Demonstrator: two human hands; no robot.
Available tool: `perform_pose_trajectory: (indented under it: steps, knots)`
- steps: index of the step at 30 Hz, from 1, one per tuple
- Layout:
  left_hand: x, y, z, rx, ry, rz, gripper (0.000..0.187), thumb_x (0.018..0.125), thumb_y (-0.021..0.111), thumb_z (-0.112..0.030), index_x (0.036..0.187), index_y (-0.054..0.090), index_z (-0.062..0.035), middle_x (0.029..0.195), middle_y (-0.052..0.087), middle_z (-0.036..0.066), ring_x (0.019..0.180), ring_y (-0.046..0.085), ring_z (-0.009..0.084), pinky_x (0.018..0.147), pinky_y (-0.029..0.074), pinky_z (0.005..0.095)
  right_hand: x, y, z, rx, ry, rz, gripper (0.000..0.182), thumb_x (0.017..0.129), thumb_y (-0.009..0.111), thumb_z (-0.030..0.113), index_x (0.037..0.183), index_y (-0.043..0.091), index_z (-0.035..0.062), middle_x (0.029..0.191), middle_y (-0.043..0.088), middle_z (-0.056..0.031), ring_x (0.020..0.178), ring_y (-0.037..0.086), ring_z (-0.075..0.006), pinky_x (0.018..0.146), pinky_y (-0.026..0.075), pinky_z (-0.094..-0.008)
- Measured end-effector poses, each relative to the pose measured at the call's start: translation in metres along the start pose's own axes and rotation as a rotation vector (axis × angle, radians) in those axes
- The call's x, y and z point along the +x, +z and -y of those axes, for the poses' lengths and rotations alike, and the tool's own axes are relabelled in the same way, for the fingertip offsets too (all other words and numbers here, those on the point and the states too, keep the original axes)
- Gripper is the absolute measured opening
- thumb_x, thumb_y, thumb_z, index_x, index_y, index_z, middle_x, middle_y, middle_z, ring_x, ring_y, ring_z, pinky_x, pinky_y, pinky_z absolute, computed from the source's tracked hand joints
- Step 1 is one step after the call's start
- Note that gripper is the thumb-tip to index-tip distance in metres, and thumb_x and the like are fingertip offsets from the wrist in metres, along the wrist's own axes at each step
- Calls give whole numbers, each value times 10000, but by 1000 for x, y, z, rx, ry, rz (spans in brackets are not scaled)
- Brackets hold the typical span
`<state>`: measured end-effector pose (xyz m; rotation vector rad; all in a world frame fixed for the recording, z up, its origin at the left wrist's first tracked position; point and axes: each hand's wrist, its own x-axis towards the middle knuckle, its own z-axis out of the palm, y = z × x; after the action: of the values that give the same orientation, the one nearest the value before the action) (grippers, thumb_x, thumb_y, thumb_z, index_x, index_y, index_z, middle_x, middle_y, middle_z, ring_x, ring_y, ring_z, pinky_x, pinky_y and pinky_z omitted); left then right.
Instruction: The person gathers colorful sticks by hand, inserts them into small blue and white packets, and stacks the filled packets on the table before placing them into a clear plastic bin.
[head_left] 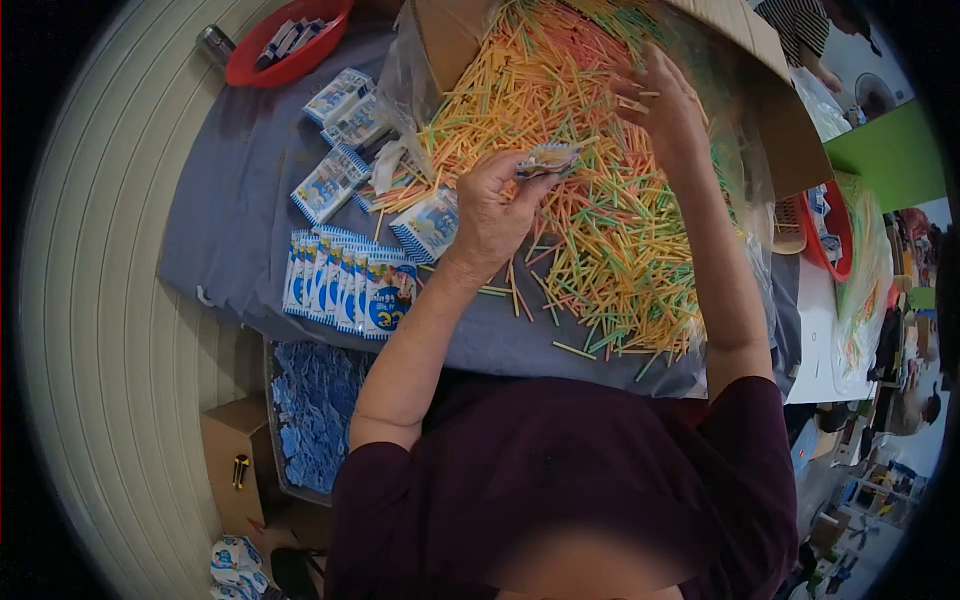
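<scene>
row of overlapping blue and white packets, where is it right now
In the head view, the row of packets lies on the left side, near the front edge of the grey cloth, just left of the person's left forearm.

Sticks (635, 265) in yellow, orange and green (packets (388, 290) blue and white)

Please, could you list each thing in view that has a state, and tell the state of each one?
Left hand: closed on a packet
Packet: held up, seemingly open at one end
Right hand: partly curled above the sticks; grip unclear
Sticks: loose, heaped
Cardboard box: open
Printed packets: overlapping in a row
Plump packs: lying on the cloth
Upper-left red bowl: holding small packs
Grey bin: open, holding blue pieces
</scene>
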<state>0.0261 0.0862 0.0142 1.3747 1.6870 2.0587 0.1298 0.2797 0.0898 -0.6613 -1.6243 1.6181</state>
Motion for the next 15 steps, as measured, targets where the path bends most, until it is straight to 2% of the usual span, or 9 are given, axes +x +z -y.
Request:
perform_pose_trajectory:
  steps: [1,2,4,5,6,8,11,12,15]
  knots:
    - [-1,-1,1,38,8,4,198,769,750,-46,962,711,-24,837,683,104,754,648,207,666,499,322,2,-7,-8,-300,-119,-31,599,936,596,450,1384,488,66,1188,632,-110,988,625,-210,839,498,-352]
    - [-4,-1,2,76,15,7,194,759,750,-40,948,711,-25,810,670,105,730,639,232,646,491,329,0,-17,-12,-302,-114,-24,599,936,596,450,1384,488,66,1188,632,-110,988,625,-210,839,498,-352]
    - [-9,-3,-1,85,-1,2,193,747,753,-29,936,709,-24,791,662,105,718,631,241,633,483,334,-7,-30,-17,-1117,-170,308,536,879,699,367,1285,583,36,1173,631,-112,965,633,-210,844,500,-336]
    - [-11,-5,-2,92,-8,5,194,735,757,-19,923,707,-23,772,654,105,706,622,251,620,476,339,-19,-18,1,-1208,-85,334,463,832,752,296,1197,646,33,1187,614,-120,984,627,-211,836,508,-330]
    - [-14,-7,-3,97,-10,-2,194,735,757,-19,923,707,-23,772,654,105,706,622,251,620,476,339,-21,-21,-6,-1206,-88,342,463,832,752,296,1197,646,33,1187,614,-120,984,627,-211,836,508,-330]
    - [-19,-10,-5,162,13,-15,191,728,767,-23,909,704,-21,773,659,107,714,622,245,628,479,345,-23,-34,-22,-1213,-673,54,364,806,741,238,1122,678,69,1071,629,-131,893,616,-345,751,497,-444]
    - [-21,-13,-10,149,-21,-9,190,721,775,-23,895,700,-17,770,658,110,709,620,242,630,479,353,-40,-15,17,-1261,-886,0,349,784,747,138,1112,671,48,1046,623,-124,839,619,-311,710,490,-415]
    - [-20,-13,-11,147,-20,0,190,721,775,-23,895,700,-17,770,658,110,709,620,242,630,479,353,-47,-8,23,-1263,-880,-8,349,784,747,138,1112,671,48,1046,623,-124,839,619,-311,710,490,-415]
    - [-20,-11,-12,161,-17,2,170,734,767,-26,890,699,-15,762,659,104,709,622,240,633,481,349,-69,11,37,-727,-545,330,298,799,707,54,1093,670,33,998,631,-123,800,628,-263,665,491,-355]
